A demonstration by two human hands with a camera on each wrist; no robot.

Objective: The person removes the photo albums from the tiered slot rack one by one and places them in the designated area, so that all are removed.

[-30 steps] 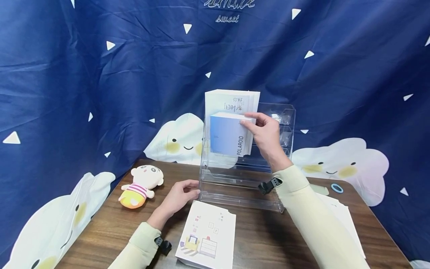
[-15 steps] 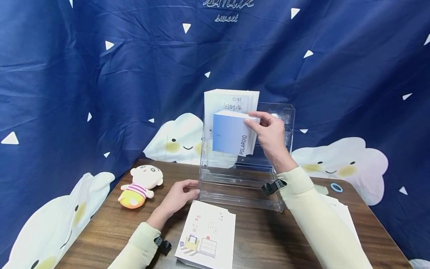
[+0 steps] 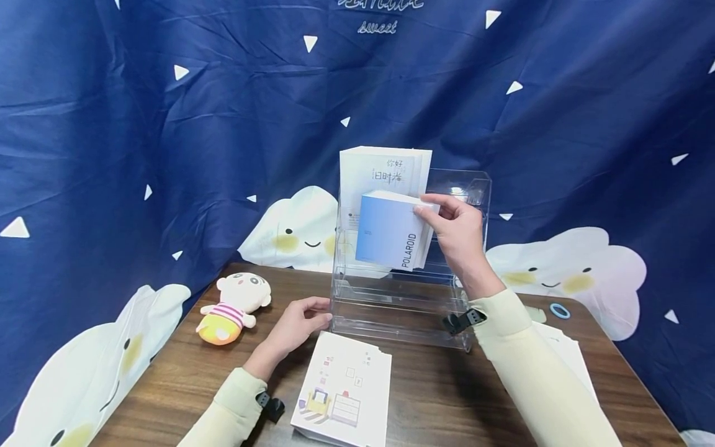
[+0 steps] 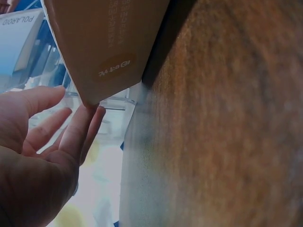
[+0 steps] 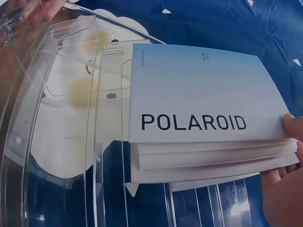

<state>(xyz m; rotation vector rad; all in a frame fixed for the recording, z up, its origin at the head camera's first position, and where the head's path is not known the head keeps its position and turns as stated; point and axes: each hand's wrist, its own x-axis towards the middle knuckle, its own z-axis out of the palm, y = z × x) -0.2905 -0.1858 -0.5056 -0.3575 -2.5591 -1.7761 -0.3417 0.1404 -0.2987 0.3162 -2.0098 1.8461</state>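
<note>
My right hand (image 3: 459, 230) pinches a blue-and-white book (image 3: 386, 231) marked POLAROID by its upper right corner, thumb on the front cover. In the right wrist view the book's (image 5: 199, 94) covers stand slightly apart, with pages between them. Held aloft, it is in front of a clear tiered rack (image 3: 399, 326), tilted a little. Behind it, a larger white book (image 3: 363, 167) with Chinese lettering stands in the rack's upper left. My left hand (image 3: 296, 326) rests its fingertips at the rack's lower left side, its fingers (image 4: 78, 130) loosely extended in the left wrist view.
A white illustrated box or thick book (image 3: 346, 388) lies in front of the rack. A plush doll (image 3: 234, 308) lies to the left on the wooden table (image 3: 424, 397). White papers (image 3: 566, 354) and a light-blue ring (image 3: 560, 311) lie to the right.
My right hand has carried the POLAROID book to the right and slightly down, tilting it a little more. The left hand stays at the rack's side.
</note>
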